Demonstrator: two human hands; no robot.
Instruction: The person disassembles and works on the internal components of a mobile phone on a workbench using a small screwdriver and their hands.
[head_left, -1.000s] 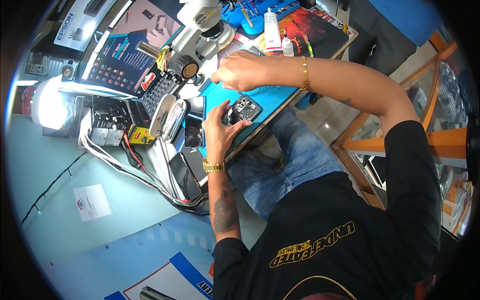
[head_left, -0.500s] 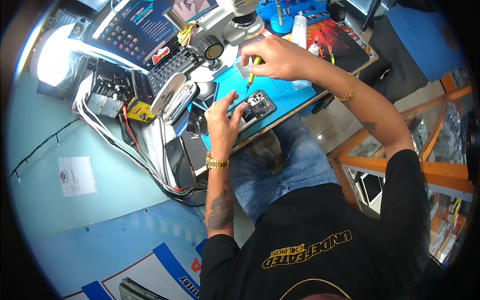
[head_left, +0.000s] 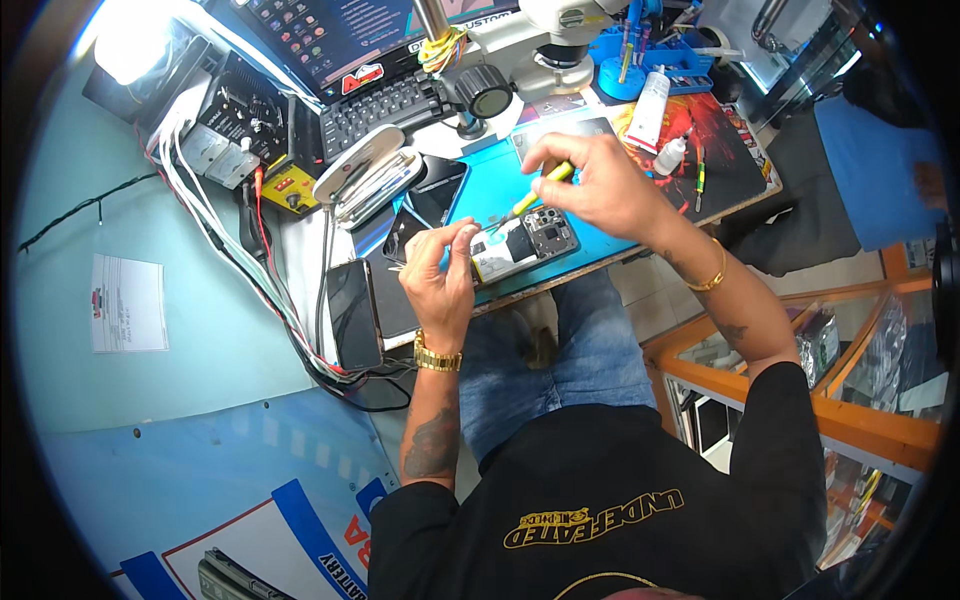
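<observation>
An opened phone, its inner parts bare, lies near the front edge of the blue mat. My right hand grips a yellow-green screwdriver above it. The driver's thin shaft slants down to the left, its tip close to my left fingertips. My left hand is at the phone's left end, thumb and forefinger pinched together. Whatever lies between them is too small to make out.
Left of the mat lie a dark phone, an open case of tools and another phone by the cables. A microscope, a white tube and a small bottle stand beyond. A person in blue is at right.
The view has shifted. My right hand has tilted the screwdriver from steep to slanting, its tip now by my left hand. My left fingers, spread over the phone before, are pinched at its left end.
</observation>
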